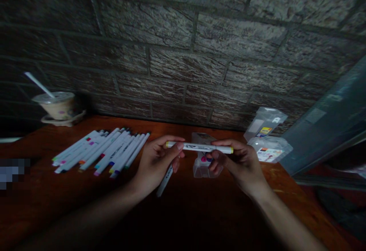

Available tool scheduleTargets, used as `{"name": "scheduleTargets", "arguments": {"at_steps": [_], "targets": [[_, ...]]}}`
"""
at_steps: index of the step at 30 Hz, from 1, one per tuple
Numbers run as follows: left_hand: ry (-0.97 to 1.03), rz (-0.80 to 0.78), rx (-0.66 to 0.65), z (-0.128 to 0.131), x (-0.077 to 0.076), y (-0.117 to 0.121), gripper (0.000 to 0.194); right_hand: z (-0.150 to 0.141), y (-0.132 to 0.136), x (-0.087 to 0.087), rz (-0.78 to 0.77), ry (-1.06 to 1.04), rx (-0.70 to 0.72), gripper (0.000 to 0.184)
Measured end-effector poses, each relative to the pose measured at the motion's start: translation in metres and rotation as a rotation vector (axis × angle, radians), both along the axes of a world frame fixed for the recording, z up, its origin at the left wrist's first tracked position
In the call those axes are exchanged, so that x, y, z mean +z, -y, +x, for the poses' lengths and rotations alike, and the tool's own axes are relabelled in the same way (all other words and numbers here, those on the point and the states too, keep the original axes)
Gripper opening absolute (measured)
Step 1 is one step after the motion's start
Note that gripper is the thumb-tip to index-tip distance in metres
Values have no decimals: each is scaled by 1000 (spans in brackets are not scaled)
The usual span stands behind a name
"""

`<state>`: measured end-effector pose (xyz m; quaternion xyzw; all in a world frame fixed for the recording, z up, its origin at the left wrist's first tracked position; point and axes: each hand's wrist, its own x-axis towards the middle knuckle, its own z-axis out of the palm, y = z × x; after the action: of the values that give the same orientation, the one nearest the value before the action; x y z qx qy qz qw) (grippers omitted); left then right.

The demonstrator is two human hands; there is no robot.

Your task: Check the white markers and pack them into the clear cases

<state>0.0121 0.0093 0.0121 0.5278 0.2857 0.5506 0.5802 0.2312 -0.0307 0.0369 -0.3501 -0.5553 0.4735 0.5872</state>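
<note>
A white marker pen (197, 147) with yellow ends is held level between my two hands. My left hand (160, 161) pinches its left end between thumb and fingers. At the other end, the fingers of my right hand (238, 163) close round the marker near its yellow tip. A second, greyish-white marker (165, 182) slants down below my left fingers; whether those fingers hold it I cannot tell. Behind the level marker lies a clear plastic case (201, 171), partly hidden by my right hand, with pink and dark blue round ends showing in it.
Several white markers (114, 148) with coloured ends lie side by side at the left. A lidded drink cup (58, 104) with a straw stands behind them. Clear plastic cases (264, 123) with labels sit at the right. A brick wall (183, 64) rises behind the wooden table (85, 201).
</note>
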Motion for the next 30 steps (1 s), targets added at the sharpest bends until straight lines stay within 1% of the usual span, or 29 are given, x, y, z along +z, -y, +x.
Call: {"name": "scheduleTargets", "arguments": {"at_steps": [3,7,11,15,18,21,25,30], "targets": [[-36,52,19,1,2,1,22,1,-1,-1,25,13,-38,16],[-63,98,36,2,3,3,23,2,-2,-1,-11,-4,-67,17],[-64,82,29,1,1,2,18,1,-2,-2,-22,-2,-41,19],[-62,53,20,1,-3,1,16,0,-1,-3,-12,33,-60,20],[-99,41,29,2,-1,1,20,-1,0,-2,-22,44,-66,22],[-112,39,31,3,2,3,20,-1,0,-1,-28,45,-72,22],[-89,30,7,1,2,1,24,1,-2,-1,-42,11,-107,21],[-5,-12,-6,-1,-2,-2,25,4,-4,-3,7,10,-156,20]]}}
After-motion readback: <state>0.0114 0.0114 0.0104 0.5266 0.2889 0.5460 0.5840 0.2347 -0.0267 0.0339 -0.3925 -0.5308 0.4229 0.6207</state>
